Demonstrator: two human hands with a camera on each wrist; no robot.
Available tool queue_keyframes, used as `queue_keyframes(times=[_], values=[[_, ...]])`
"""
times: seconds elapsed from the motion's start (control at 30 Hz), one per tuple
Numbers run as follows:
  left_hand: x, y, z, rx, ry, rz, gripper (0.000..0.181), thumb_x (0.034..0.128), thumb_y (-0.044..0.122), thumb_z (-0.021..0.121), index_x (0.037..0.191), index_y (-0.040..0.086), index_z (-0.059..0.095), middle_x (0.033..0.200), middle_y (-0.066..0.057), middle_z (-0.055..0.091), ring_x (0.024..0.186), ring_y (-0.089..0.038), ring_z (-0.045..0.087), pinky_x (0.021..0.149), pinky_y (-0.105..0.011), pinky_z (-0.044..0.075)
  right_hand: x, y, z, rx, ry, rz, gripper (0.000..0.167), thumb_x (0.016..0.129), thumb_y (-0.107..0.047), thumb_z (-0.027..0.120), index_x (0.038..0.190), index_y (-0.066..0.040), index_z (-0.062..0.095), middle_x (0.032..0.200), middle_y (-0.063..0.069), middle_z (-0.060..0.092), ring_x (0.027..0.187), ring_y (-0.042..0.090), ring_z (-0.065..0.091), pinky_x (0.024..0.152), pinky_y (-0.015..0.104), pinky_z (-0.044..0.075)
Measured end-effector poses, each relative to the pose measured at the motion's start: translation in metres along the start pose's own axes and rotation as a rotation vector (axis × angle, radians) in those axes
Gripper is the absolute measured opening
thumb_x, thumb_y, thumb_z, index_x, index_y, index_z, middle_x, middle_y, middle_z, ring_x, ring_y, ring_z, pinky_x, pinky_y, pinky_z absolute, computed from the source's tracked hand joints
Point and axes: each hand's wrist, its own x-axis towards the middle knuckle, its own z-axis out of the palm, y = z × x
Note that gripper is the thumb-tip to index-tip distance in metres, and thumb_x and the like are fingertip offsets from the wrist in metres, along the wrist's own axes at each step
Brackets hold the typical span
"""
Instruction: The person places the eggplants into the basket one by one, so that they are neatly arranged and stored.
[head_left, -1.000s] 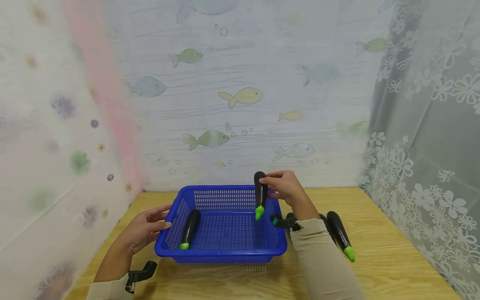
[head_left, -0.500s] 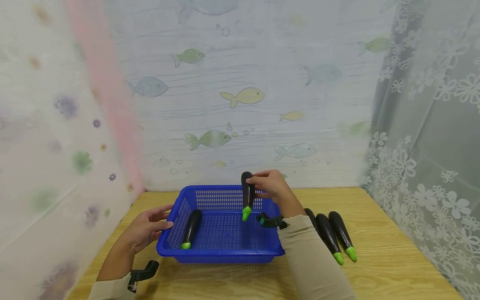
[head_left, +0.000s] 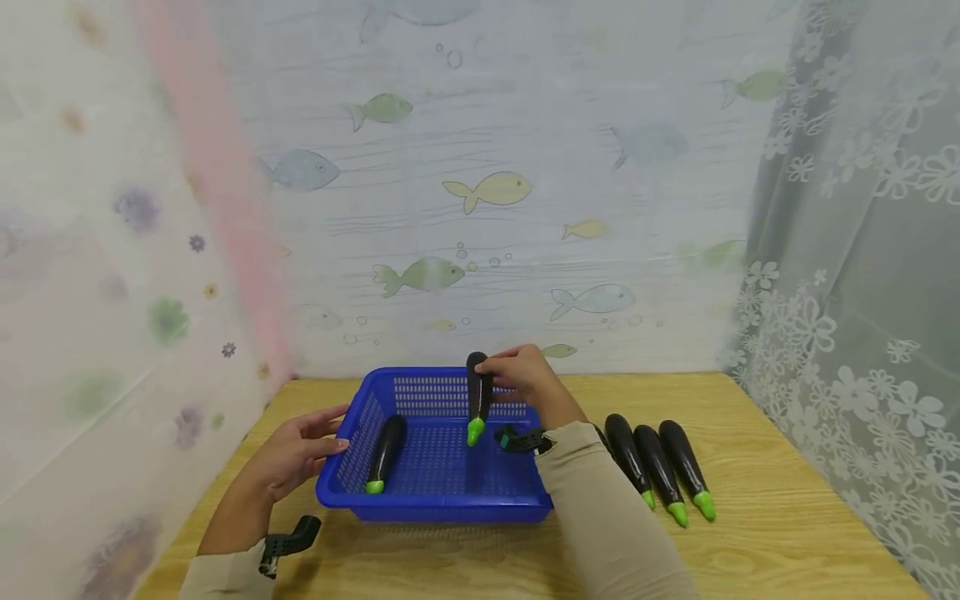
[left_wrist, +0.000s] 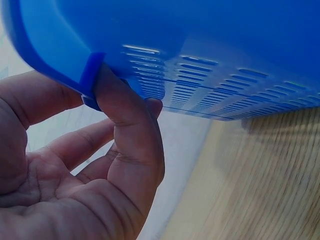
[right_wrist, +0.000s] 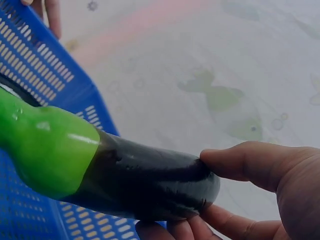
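Beige sleeve [head_left: 615, 525] hides part of the basket [head_left: 442, 501]; left hand [head_left: 288, 456] grips it, right hand [head_left: 525, 375] pinches an eggplant [head_left: 479, 402]

Left forearm [head_left: 232, 525] slants up and inward from lower left, bare above beige cuff [head_left: 228, 573]. Left hand [head_left: 291, 457] pinches, digits bent, palm [left_wrist: 25, 192] showing in left wrist view. Right arm [head_left: 611, 517] reaches in from lower right, beige-sleeved to wrist. Right hand [head_left: 528, 377] sits higher in head view, thumb opposing fingertips [right_wrist: 181, 230] in pinch.
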Motion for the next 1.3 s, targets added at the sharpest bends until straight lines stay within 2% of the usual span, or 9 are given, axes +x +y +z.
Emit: queue_keyframes(times=[0.3,0.57,0.83,1.07,1.3], values=[[0.000,0.000,0.000,0.009,0.003,0.001,0.079,0.0968,0.012,0.073,0.163,0.007,0.030,0.156,-0.029,0.044,0.118,-0.031,0.070,0.095,-0.046,0.061,0.011,0.010,0.017,-0.014,-0.041,0.060,0.045,0.084,-0.010,0.083,0.122,0.006,0.067,0.115,0.020,0.070,0.095,0.028,0.074,0.080,0.045,0.066],[-0.002,0.000,0.000,0.004,0.013,-0.005,0.081,0.0959,0.012,0.074,0.163,0.007,0.029,0.158,-0.029,0.042,0.119,-0.031,0.070,0.096,-0.046,0.061,0.019,0.018,0.033,0.003,-0.078,0.112,0.052,0.082,-0.008,0.084,0.125,0.008,0.059,0.109,0.020,0.065,0.087,0.028,0.073,0.079,0.043,0.066],[-0.002,0.001,0.003,-0.002,0.013,-0.005,0.080,0.0961,0.009,0.073,0.163,0.006,0.029,0.156,-0.030,0.043,0.117,-0.032,0.070,0.095,-0.046,0.061,0.022,0.026,0.048,0.013,-0.103,0.145,0.055,0.082,-0.004,0.083,0.128,0.012,0.056,0.110,0.022,0.065,0.092,0.030,0.071,0.088,0.050,0.063],[-0.002,0.000,0.003,0.003,0.011,-0.012,0.079,0.0973,0.012,0.072,0.163,0.006,0.028,0.156,-0.029,0.044,0.117,-0.030,0.070,0.095,-0.045,0.061,0.023,0.040,0.056,-0.025,-0.094,0.196,0.050,0.080,0.001,0.081,0.123,0.011,0.058,0.102,0.022,0.064,0.083,0.031,0.072,0.083,0.048,0.065],[0.000,0.001,0.002,0.017,0.011,-0.005,0.080,0.0966,0.014,0.073,0.163,0.007,0.029,0.156,-0.030,0.042,0.117,-0.029,0.070,0.096,-0.045,0.061,0.024,0.047,0.060,-0.041,-0.135,0.236,0.054,0.082,0.004,0.080,0.129,0.011,0.054,0.105,0.024,0.066,0.087,0.033,0.072,0.087,0.049,0.063]])
